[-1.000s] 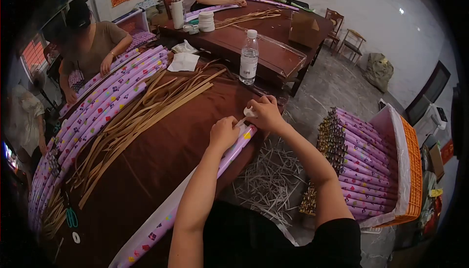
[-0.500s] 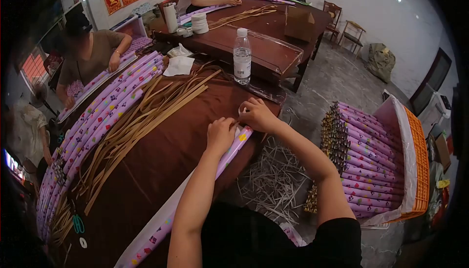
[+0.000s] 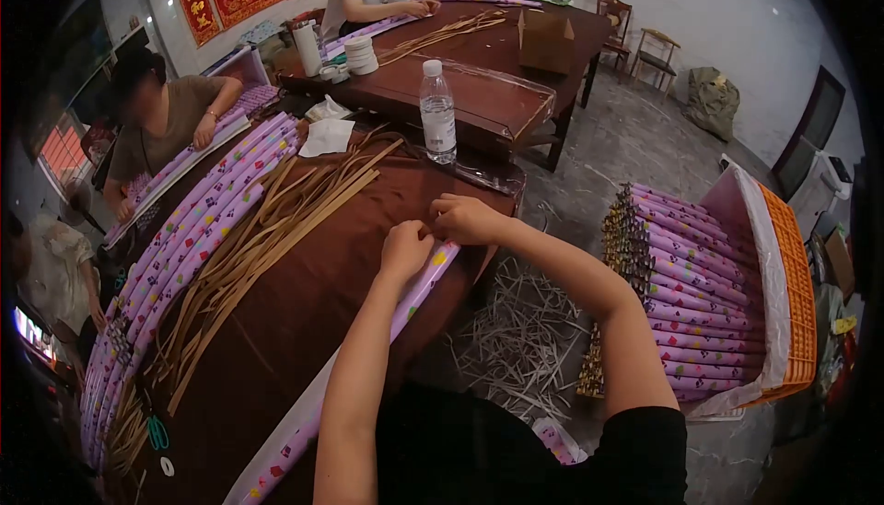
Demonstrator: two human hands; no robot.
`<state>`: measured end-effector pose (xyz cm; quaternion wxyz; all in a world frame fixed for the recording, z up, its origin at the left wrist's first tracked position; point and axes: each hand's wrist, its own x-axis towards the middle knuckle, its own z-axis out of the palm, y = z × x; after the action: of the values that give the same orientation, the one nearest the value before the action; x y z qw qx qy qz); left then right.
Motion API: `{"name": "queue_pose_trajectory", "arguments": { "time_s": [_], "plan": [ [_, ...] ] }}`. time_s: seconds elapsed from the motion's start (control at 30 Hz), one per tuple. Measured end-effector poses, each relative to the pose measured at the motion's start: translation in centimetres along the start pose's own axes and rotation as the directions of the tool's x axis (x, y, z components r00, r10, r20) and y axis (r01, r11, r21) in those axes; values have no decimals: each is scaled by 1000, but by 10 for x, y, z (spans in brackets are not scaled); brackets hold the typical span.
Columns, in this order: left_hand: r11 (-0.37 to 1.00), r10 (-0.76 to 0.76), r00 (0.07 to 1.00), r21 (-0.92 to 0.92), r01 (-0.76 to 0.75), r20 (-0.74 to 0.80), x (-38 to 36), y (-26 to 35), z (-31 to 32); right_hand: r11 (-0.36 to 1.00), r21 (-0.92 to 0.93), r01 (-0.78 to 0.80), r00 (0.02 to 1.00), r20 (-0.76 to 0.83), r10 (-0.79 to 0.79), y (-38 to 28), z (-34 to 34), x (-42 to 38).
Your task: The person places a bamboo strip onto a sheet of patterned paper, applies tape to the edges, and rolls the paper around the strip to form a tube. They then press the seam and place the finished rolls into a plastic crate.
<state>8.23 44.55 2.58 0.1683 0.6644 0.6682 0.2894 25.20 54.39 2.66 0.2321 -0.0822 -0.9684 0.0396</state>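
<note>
A long strip of purple patterned wrapping paper (image 3: 424, 281), white along one side, lies across the brown-covered table, running from its right edge towards me. At its far end my left hand (image 3: 406, 249) is closed, with the fingers bent down. My right hand (image 3: 466, 220) meets it there, thumb and fingers pinched together, fingertips nearly touching those of the left. Whatever sits between the fingertips is too small and hidden to make out. Just beyond the hands stands a clear water bottle (image 3: 438, 116).
Brown strips (image 3: 276, 229) and purple patterned rolls (image 3: 189, 201) lie to the left, near teal scissors (image 3: 157, 432). An orange crate (image 3: 785, 275) of similar rolls stands at right. Pale strip scraps (image 3: 525, 339) litter the floor. Two people, one in a brown top (image 3: 166, 123), work at tables.
The view has shifted slightly, so most things sit a little further left. Both hands stay at the paper's far end, drawn closer together, and the white bit between them no longer shows.
</note>
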Motion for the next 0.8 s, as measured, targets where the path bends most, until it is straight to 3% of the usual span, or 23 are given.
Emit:
{"name": "queue_pose_trajectory", "arguments": {
  "time_s": [0.03,0.23,0.57,0.8],
  "plan": [
    [996,-30,1000,-83,31,6,1,-3,2,1000,11,-9,1000,-7,9,0,1,0],
    [997,-16,999,-78,12,-48,-2,-3,8,996,82,23,992,-123,-13,-1,6,-8],
    [995,-60,996,-78,55,-70,9,-13,13,997,64,32,988,-152,-22,1,6,-33],
    [993,-32,997,-120,23,-73,-3,-8,11,997,11,-74,988,-132,75,8,6,4]
  ]
}}
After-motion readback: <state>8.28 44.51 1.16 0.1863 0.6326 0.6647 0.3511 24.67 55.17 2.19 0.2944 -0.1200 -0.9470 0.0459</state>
